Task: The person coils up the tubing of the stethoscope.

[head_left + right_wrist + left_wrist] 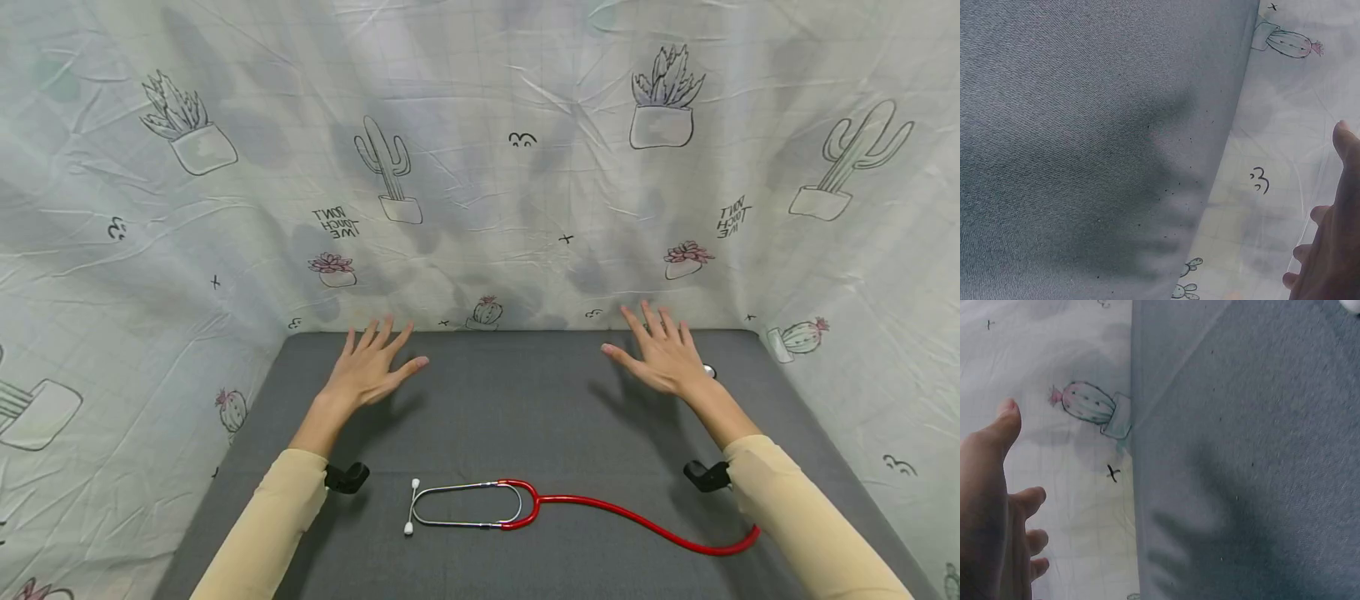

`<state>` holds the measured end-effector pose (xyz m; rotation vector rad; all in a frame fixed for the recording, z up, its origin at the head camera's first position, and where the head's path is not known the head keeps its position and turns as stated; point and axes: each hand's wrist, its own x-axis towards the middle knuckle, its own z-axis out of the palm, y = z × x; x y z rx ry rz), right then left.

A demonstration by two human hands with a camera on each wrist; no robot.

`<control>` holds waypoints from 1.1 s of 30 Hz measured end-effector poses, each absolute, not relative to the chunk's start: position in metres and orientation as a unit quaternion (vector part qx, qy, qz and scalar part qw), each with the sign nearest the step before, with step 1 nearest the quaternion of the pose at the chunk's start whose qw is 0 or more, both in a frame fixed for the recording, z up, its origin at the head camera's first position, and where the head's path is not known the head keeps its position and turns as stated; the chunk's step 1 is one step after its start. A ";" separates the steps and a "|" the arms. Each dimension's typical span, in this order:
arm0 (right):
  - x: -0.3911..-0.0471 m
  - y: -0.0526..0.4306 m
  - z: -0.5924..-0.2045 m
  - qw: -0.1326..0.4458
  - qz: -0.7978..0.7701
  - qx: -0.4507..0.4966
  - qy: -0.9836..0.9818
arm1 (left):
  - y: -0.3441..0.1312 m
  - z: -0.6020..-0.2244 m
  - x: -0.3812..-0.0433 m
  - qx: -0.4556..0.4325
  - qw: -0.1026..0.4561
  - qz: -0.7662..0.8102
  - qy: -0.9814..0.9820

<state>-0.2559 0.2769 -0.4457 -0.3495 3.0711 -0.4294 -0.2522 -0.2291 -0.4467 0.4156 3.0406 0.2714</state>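
Note:
A stethoscope with red tubing and a metal headset lies on the grey table, its white ear tips pointing left. The tubing runs right and passes out of sight under the right forearm; a round metal chest piece peeks out beside the right wrist. My left hand hovers over the far left of the table, fingers spread, holding nothing. Over the far right, my right hand is likewise spread and holds nothing. Both hands cast shadows on the table, and both wrist views show the fingers apart from any object.
The grey table ends at a far edge against a pale curtain printed with potted cacti. This curtain also closes in the left and right sides. A black wrist strap mount sticks out from the left sleeve, another mount from the right.

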 end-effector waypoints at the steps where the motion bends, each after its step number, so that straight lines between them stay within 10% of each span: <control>1: -0.255 0.277 -0.445 0.008 -0.138 -0.113 0.984 | -0.228 -0.446 -0.250 0.139 0.032 0.092 0.986; 19: -0.170 0.250 -0.441 -0.028 -0.193 -0.222 0.955 | -0.186 -0.477 -0.137 0.374 0.042 0.171 0.911; 33: -0.107 0.240 -0.482 0.173 -0.274 -0.270 0.907 | -0.188 -0.506 -0.106 0.377 0.068 0.197 0.902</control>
